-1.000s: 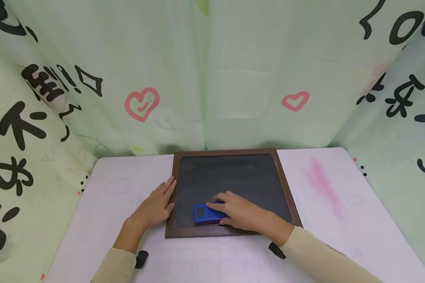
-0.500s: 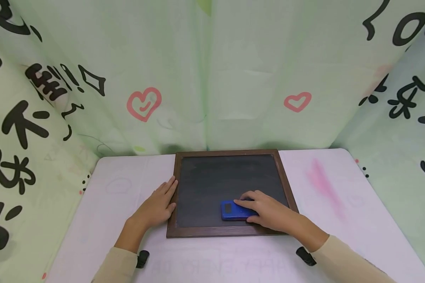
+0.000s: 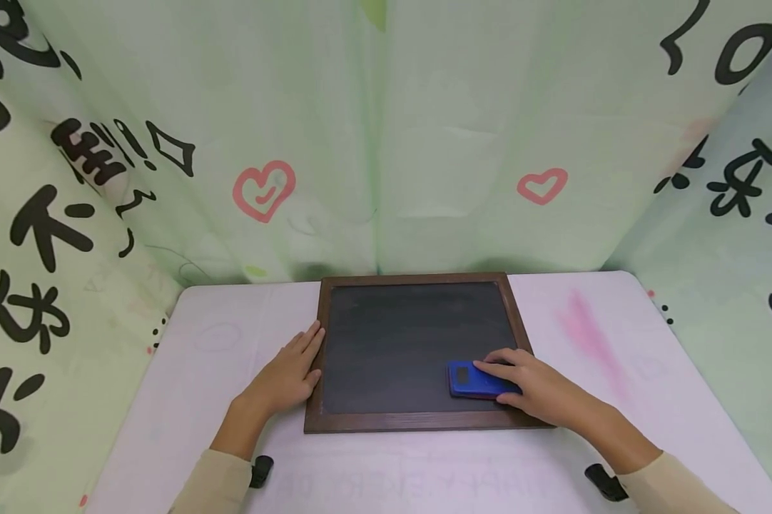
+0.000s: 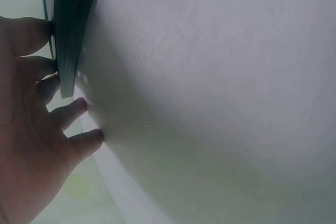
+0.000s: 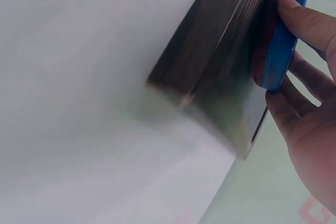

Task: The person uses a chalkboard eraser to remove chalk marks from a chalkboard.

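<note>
A blackboard (image 3: 418,343) in a brown wooden frame lies flat on the table, its dark surface bearing faint smudges. My right hand (image 3: 540,385) grips a blue chalkboard eraser (image 3: 472,380), thumb on one side and fingers on the other, over the board's lower right. In the right wrist view the eraser (image 5: 286,35) shows a dark red felt underside facing the board. My left hand (image 3: 285,375) rests with straight fingers on the left edge of the frame. The left wrist view shows its fingers (image 4: 37,35) touching the frame's edge (image 4: 73,30).
The table (image 3: 424,475) has a pale cloth with a pink smear (image 3: 585,325) right of the board. Light green curtains (image 3: 450,143) with black characters and pink hearts hang behind and along both sides. The board's far edge lies close to the back curtain.
My right hand has slid the eraser rightward along the lower part of the board, from left of centre to near the right frame. The left hand has stayed on the frame.
</note>
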Demonstrator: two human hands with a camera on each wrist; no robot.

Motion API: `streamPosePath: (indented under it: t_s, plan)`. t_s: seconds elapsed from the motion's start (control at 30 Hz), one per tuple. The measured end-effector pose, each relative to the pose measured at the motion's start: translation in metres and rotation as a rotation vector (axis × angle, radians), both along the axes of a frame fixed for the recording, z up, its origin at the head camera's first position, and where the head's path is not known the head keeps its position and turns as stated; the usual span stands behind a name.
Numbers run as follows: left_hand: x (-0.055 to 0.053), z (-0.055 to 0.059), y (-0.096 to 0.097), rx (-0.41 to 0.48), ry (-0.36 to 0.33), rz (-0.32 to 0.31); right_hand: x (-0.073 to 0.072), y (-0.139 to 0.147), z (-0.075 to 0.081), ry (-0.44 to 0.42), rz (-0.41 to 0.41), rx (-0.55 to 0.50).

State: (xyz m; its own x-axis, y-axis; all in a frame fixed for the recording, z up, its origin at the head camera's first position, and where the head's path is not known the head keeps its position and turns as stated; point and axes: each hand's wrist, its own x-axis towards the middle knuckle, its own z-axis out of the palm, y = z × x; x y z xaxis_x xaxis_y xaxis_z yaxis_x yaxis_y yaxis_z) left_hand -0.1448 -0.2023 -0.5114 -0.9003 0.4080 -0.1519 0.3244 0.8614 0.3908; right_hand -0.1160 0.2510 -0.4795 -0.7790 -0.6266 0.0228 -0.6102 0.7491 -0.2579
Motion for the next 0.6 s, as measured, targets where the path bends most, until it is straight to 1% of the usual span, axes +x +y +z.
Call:
streamPosePath:
  t_s: [0.13, 0.37, 0.47, 0.6]
  plan:
    - [0.001, 0.001, -0.001, 0.001, 0.002, -0.001, 0.001, 0.01, 0.001, 0.005, -0.031, 0.004]
    - [0.001, 0.0, 0.0, -0.001, -0.002, 0.004, 0.002, 0.017, 0.0, -0.026, -0.076, 0.016]
    - [0.001, 0.0, 0.0, -0.001, 0.0, 0.002, 0.003, 0.017, 0.0, -0.035, -0.083, 0.018]
    - [0.001, 0.0, 0.0, -0.002, 0.001, 0.002, 0.002, 0.016, 0.0, -0.034, -0.077, -0.006]
